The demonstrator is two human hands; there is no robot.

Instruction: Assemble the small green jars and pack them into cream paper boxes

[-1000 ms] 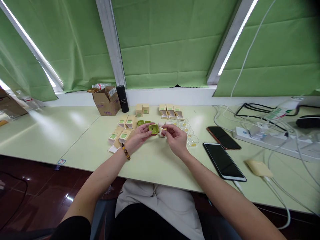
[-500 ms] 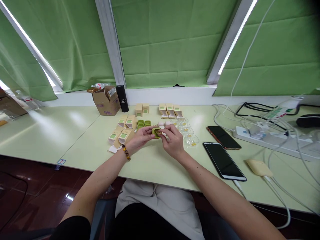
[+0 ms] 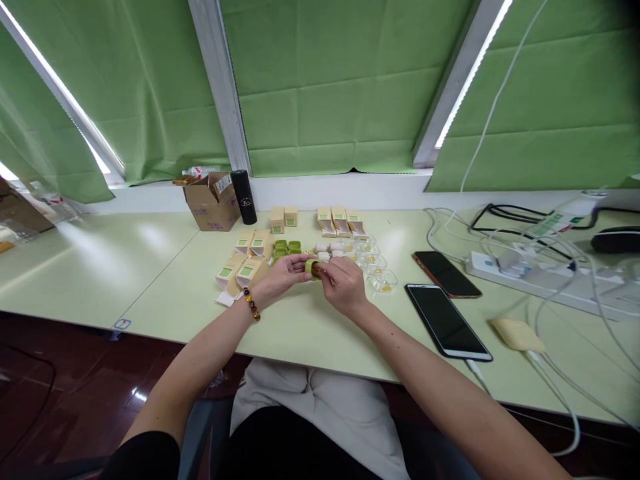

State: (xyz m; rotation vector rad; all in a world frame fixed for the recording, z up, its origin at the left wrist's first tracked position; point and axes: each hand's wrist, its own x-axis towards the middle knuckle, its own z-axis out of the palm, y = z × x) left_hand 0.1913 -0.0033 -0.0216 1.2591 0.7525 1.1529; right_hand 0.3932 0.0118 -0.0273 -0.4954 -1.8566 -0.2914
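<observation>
A small green cup (image 3: 311,267) is held just above the table between both hands. My left hand (image 3: 284,275) grips its left side with thumb and fingers. From the right, the fingers of my right hand (image 3: 345,283) are pinched at the cup's open side, and the fingertips are partly hidden in it. Behind my left hand stand several more green cups (image 3: 287,247). Left of it lie several small open cartons (image 3: 251,271) with green labels. Past my right hand are several small white pieces (image 3: 324,248) and clear plastic covers (image 3: 377,267).
More small cartons (image 3: 340,221) stand at the back, near a black cylinder (image 3: 243,197) and a cardboard box (image 3: 211,203). Two phones (image 3: 449,321), a power strip (image 3: 535,280), a yellow case (image 3: 517,335) and loose cables occupy the right side.
The green cup has turned, so its opening faces more to the right. My right hand's fingers have closed in on it and shifted slightly.
</observation>
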